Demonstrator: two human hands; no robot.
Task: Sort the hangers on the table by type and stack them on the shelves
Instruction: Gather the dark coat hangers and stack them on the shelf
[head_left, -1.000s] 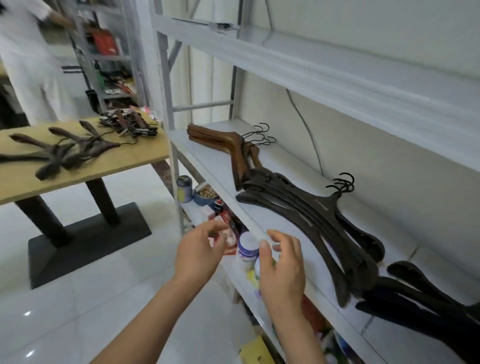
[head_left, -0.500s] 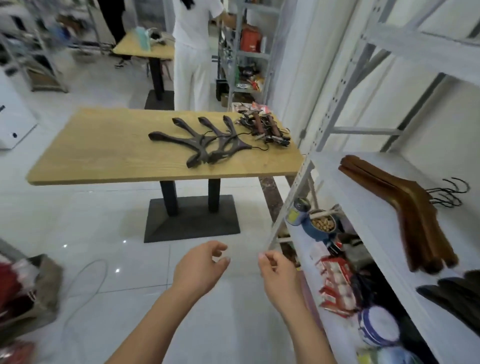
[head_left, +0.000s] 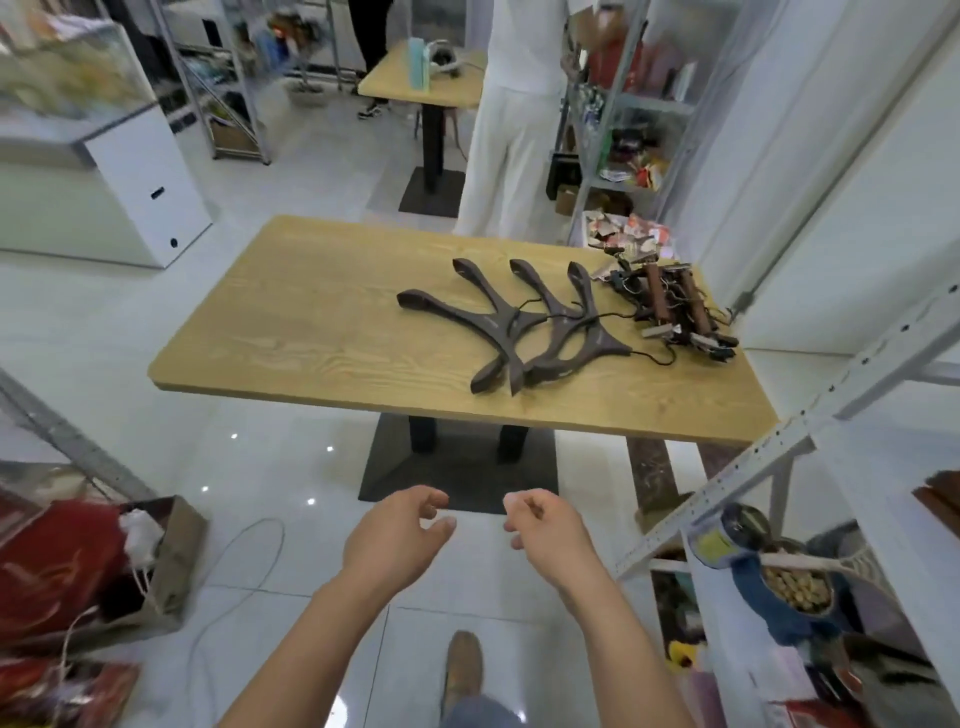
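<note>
Sorting unfinished. Dark hangers (head_left: 519, 332) lie fanned right of the tabletop (head_left: 311, 322) centre; clip hangers (head_left: 675, 306) are heaped at its far right corner. The shelf (head_left: 878, 483) shows one brown hanger (head_left: 937, 501) edge. Hands: left hand (head_left: 395, 535) and right hand (head_left: 545, 530) hover short of the near edge, fingers loosely curled, empty.

The pale yellow rectangular wooden counter (head_left: 311, 322) shows long wavy grain. On its far right half lie dark brown broad-shouldered hangers (head_left: 498, 332), and right of them reddish-brown wooden clip hangers (head_left: 657, 293) with silver clips. The counter's flat pedestal base (head_left: 457, 467) is black, the glossy tiled floor (head_left: 208, 415) white. A red bag (head_left: 47, 571) sits near left.
</note>
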